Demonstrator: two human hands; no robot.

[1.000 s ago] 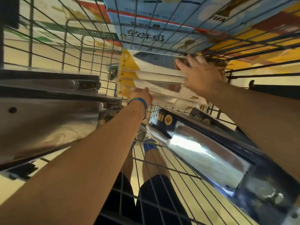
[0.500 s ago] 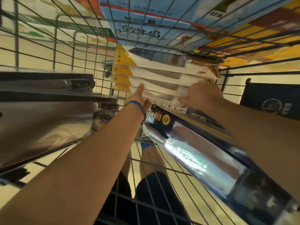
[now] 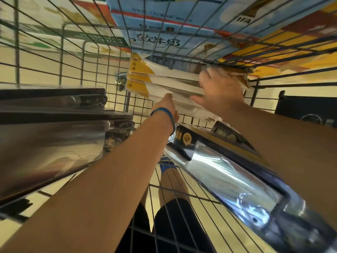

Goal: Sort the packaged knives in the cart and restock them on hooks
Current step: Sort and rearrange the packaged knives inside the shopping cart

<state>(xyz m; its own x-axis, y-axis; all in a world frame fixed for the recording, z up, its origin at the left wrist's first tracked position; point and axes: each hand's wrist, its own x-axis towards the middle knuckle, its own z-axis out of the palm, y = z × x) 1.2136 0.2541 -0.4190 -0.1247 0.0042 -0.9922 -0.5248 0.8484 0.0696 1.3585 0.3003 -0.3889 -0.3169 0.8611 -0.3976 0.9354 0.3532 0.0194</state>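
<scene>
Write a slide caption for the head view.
Inside the wire cart, left hand and right hand hold stacked yellow-cornered knife packages.

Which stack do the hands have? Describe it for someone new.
Look in the wire cart, at its far end by the blue cartons. The stack lies there, right hand gripping it, left hand touching. Unlike the dark boxes at either side, its packs are white with yellow corners.
</scene>
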